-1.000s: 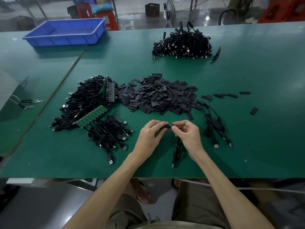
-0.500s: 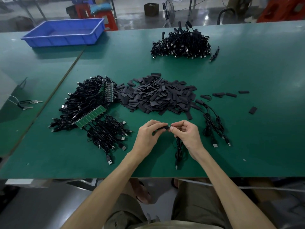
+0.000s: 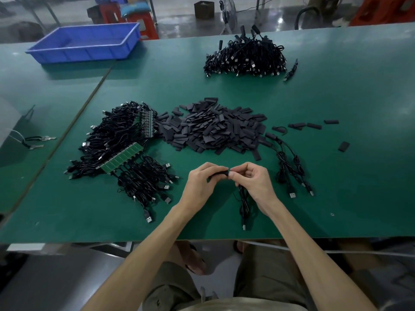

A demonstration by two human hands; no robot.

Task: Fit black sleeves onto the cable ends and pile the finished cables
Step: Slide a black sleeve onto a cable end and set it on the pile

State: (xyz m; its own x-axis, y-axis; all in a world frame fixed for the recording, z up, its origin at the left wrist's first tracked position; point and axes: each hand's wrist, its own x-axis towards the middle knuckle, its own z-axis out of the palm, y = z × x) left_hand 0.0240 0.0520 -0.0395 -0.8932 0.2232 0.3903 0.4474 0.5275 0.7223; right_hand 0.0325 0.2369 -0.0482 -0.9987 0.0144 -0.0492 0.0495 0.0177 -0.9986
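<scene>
Where the two hands meet, low in the middle of the frame, the left hand pinches a black sleeve between its curled fingers and thumb. The right hand pinches the end of a thin black cable right at the mouth of the sleeve, so the two touch. The rest of that cable hangs down from the right hand and lies on the green surface, with its plug near the front edge. Just right of the hands lies a small bunch of cables. Left of the hands sits a big tangle of cables with green boards on it. Behind the hands, in the middle of the frame, is a wide heap of loose sleeves. Farther back, in the upper middle, is a far pile of cables. A blue tray sits in the upper left.
</scene>
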